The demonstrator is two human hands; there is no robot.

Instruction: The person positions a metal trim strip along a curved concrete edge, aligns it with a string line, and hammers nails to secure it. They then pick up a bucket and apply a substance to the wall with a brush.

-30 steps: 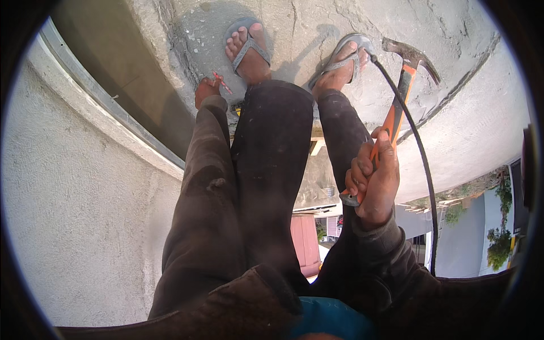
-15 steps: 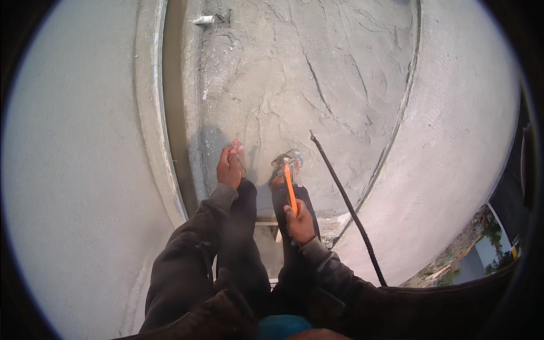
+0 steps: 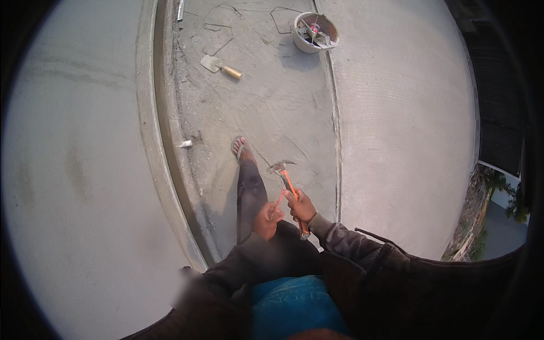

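Hammer [image 3: 288, 179] sits in R hand [image 3: 301, 208], out front of the lap, approx. centre of view; fingers wrapped round orange/dark handle, grip closed firmly, butt poking out below the fist, head at far end, away from body. Long axis: runs away from the person, tilted a bit L at the head end; head itself lies roughly crosswise. Can't tell which end of head is claw. L hand [image 3: 266, 220] just L of R hand and slightly nearer the body; fingertips appear to pinch thin red piece [image 3: 280, 197], partly hidden by fingers, kind unclear. Key relation: red piece is btwn the two hands, immed. L of hammer handle, short of the head; its axis slants up and R from L fingertips, so its free tip is by R thumb. Contact there vs. small gap: can't tell. Hammer head is thus beyond both hands, w/ R hand the nearer one. Surroundings: one sandalled foot [image 3: 242, 149] on rough grey floor [image 3: 272, 116], beyond hands and to L. Farther out, trowel [image 3: 215, 64] lies flat, wooden handle pointing R; bent wire [image 3: 219, 25] past it; bucket [image 3: 304, 45] w/ tools inside, up R at floor's edge. Small white piece [image 3: 185, 144] by the channel [image 3: 165, 96], L side. Dark rod [image 3: 374, 234] next to R forearm.
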